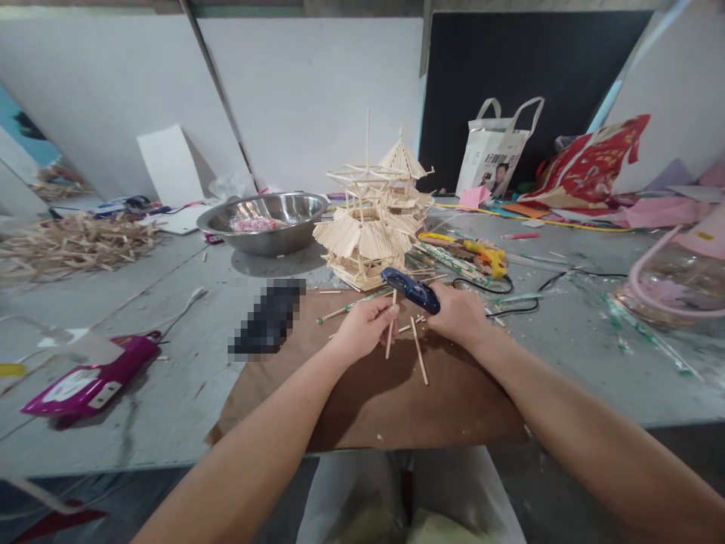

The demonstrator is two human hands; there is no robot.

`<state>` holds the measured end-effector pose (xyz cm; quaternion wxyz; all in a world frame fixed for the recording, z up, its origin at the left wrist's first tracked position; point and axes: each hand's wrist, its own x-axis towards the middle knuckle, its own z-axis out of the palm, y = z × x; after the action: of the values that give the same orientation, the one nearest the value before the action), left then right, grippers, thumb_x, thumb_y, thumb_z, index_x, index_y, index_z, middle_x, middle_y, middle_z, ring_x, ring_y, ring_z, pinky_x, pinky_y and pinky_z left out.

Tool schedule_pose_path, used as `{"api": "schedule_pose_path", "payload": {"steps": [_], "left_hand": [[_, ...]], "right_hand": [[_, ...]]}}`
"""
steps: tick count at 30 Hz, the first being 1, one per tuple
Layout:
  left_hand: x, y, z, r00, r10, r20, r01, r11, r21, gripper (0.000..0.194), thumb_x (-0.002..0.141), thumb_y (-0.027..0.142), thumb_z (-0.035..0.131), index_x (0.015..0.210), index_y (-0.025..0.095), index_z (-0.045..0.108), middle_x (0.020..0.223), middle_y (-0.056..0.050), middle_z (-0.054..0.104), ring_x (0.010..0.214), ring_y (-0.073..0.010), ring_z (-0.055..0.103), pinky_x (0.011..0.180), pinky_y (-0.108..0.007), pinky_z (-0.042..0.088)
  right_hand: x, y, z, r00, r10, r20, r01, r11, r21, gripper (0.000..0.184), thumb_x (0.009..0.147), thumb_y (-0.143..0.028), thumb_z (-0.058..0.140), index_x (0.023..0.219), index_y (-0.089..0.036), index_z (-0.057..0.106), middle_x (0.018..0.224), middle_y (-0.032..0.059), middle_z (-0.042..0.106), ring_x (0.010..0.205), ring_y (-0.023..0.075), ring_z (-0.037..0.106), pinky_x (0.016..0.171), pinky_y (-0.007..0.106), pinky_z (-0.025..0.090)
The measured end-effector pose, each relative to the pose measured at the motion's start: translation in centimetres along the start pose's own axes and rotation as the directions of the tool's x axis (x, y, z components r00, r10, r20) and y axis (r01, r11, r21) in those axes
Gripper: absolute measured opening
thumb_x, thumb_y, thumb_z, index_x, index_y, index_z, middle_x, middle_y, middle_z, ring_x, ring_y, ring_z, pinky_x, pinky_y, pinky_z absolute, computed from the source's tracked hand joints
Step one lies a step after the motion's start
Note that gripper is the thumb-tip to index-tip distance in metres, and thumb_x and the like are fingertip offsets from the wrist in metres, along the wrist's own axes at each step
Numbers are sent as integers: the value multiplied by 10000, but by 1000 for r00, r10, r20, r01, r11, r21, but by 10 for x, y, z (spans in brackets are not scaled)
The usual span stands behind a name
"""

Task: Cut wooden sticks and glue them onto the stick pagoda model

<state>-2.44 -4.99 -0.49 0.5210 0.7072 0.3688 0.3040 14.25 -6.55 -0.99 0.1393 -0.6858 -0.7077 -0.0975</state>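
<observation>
My left hand pinches a thin wooden stick between thumb and fingers, the stick standing nearly upright. My right hand is wrapped round a dark blue hand tool, whose exact kind I cannot make out. The tool's rounded front end reaches over the top of the stick; whether they touch is unclear. A loose stick lies on the brown sheet between my hands. Just beyond them stands a pagoda model built of wooden sticks, with a second pointed-roof tower behind it.
A steel basin sits back left near a heap of sticks. At left lies a purple power strip; a pixelated dark object is nearer. To the right are a yellow tool, black cord and wrapped stick packs.
</observation>
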Motion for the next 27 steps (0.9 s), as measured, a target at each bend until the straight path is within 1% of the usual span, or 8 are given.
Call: {"api": "schedule_pose_path", "payload": {"steps": [4, 8, 13, 19, 22, 27], "left_hand": [[1, -1, -1, 1000, 5, 8, -5, 1000, 26, 251, 727, 368, 425, 650, 137, 486, 500, 31, 496, 424, -76, 476, 407, -193, 381], [1, -1, -1, 1000, 8, -10, -8, 998, 68, 265, 725, 376, 420, 614, 141, 474, 491, 35, 487, 417, -75, 468, 404, -193, 382], [1, -1, 0, 999, 15, -34, -10, 990, 140, 283, 729, 376, 405, 574, 144, 451, 468, 38, 475, 395, -68, 447, 387, -183, 367], [1, -4, -1, 998, 35, -45, -20, 957, 289, 308, 745, 379, 364, 556, 149, 444, 451, 34, 478, 399, -74, 456, 396, -179, 353], [1, -4, 0, 997, 48, -57, -25, 939, 342, 303, 748, 376, 358, 565, 152, 448, 456, 33, 492, 410, -73, 462, 416, -178, 358], [0, 2, 0, 995, 68, -74, -35, 925, 378, 300, 751, 356, 363, 556, 151, 461, 453, 37, 496, 425, -67, 465, 453, -174, 366]], "right_hand": [[0, 0, 0, 1000, 4, 3, -4, 1000, -3, 298, 661, -304, 423, 920, -185, 508, 760, 67, 628, 697, 216, 579, 550, 269, 352], [-1, 0, 0, 1000, 2, 17, -2, 1000, -22, 305, 657, -298, 425, 930, -192, 511, 728, 65, 627, 680, 226, 580, 545, 277, 354], [1, 2, 2, 999, 3, 46, -3, 1000, 21, 317, 654, -327, 445, 936, -202, 514, 731, 60, 628, 694, 218, 576, 562, 276, 357], [6, 9, 5, 994, -107, -2, 107, 989, 101, 404, 637, -293, 466, 1027, -191, 459, 929, 57, 597, 816, 208, 545, 644, 279, 368], [7, 11, 4, 994, -111, -22, 112, 990, 80, 421, 629, -310, 480, 1031, -188, 459, 936, 63, 591, 815, 219, 542, 647, 286, 369], [6, 10, 3, 993, -117, -35, 119, 991, 62, 406, 646, -322, 468, 1031, -193, 463, 893, 52, 602, 790, 219, 550, 641, 285, 369]]}}
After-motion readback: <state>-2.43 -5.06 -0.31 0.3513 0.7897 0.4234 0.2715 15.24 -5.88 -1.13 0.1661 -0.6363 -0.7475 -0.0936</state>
